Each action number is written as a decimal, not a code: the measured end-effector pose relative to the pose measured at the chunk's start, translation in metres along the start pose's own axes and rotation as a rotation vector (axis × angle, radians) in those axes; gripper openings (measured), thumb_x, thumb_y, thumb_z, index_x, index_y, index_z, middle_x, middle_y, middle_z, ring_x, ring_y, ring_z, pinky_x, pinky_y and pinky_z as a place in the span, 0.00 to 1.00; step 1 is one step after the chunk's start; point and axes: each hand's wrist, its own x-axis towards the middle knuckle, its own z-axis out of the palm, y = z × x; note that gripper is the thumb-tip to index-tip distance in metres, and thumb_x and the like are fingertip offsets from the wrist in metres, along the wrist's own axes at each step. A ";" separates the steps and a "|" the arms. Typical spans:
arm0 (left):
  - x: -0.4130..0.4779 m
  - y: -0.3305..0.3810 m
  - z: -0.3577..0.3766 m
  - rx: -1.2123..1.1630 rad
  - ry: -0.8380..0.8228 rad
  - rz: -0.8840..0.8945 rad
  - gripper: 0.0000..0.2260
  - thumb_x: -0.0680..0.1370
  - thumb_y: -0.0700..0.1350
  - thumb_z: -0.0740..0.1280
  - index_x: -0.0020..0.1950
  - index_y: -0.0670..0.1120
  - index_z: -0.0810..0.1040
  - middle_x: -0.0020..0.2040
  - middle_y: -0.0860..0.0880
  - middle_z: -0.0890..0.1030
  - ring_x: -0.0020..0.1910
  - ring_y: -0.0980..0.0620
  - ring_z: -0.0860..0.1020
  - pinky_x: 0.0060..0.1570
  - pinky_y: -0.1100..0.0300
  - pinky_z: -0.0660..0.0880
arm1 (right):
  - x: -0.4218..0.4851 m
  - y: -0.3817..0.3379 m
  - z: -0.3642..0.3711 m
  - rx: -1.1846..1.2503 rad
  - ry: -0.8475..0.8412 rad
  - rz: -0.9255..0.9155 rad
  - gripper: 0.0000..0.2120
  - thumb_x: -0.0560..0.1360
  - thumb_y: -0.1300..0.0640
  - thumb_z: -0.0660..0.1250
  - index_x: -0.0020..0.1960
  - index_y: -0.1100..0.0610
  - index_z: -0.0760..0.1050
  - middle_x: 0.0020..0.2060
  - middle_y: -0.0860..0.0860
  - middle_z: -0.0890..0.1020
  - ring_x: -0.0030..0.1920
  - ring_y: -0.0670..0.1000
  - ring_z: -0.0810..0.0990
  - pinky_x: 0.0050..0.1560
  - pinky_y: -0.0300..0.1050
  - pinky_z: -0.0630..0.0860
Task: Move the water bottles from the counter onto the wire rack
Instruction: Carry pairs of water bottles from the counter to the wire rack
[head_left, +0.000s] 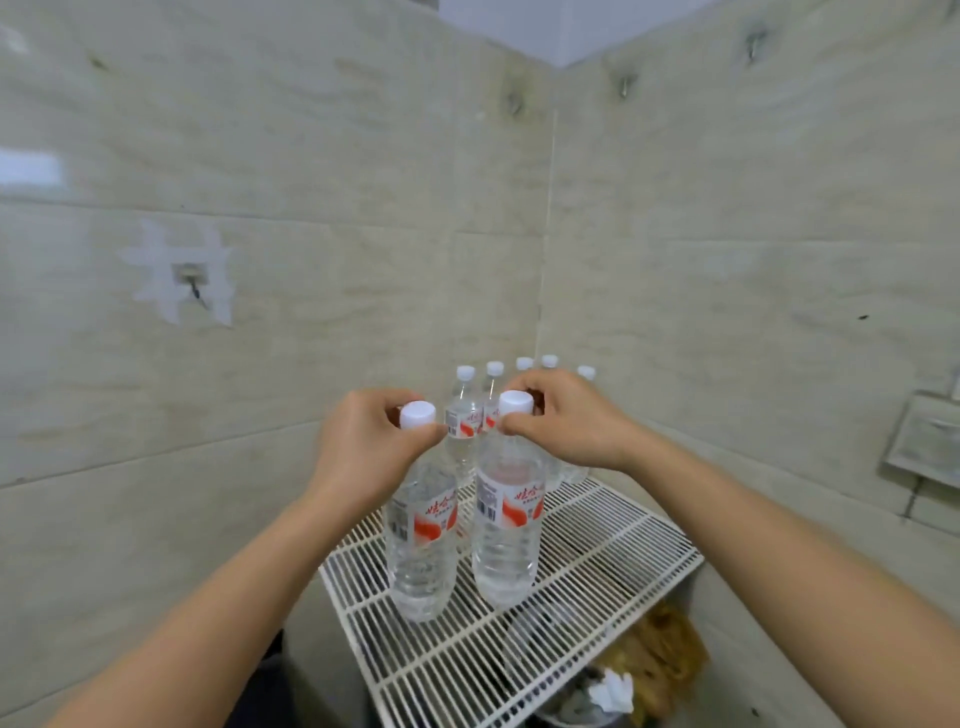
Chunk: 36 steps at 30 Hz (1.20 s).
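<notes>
Tiled walls (260, 364) meeting in corner; white wire rack (613, 545) below; upright over its front half, 2 clear red-label btls, close but apart, bases at wires, contact unclear; left bottle (421, 545) gripped at neck by left hand (363, 447), right bottle (506, 535) likewise by right hand (571, 426); back-row bottles (464, 415) by rear wall, approx 5

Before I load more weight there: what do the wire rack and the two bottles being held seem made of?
The wire rack looks like metal wire coated glossy white: thin, straight parallel rods. The left bottle and right bottle look like thin clear plastic: see-through ribbed walls, with opaque white caps, probably plastic too.
</notes>
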 end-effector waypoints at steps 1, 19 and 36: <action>0.008 0.001 0.012 -0.014 0.011 -0.011 0.12 0.66 0.50 0.72 0.38 0.41 0.80 0.28 0.43 0.76 0.29 0.54 0.67 0.32 0.59 0.65 | 0.009 0.011 -0.004 -0.012 -0.011 0.007 0.11 0.70 0.53 0.71 0.44 0.61 0.77 0.33 0.50 0.74 0.34 0.47 0.71 0.38 0.45 0.68; 0.121 -0.024 0.183 0.125 0.087 -0.239 0.07 0.67 0.49 0.74 0.36 0.46 0.82 0.31 0.43 0.81 0.28 0.52 0.72 0.31 0.58 0.69 | 0.149 0.180 -0.020 -0.242 -0.224 -0.096 0.07 0.71 0.48 0.67 0.40 0.49 0.71 0.38 0.50 0.78 0.41 0.53 0.78 0.44 0.53 0.75; 0.160 -0.045 0.210 0.111 0.066 -0.313 0.05 0.70 0.43 0.73 0.37 0.41 0.82 0.28 0.48 0.72 0.29 0.52 0.68 0.33 0.58 0.66 | 0.201 0.204 0.010 -0.350 -0.292 -0.068 0.13 0.73 0.50 0.66 0.35 0.53 0.66 0.36 0.52 0.74 0.36 0.54 0.74 0.30 0.45 0.64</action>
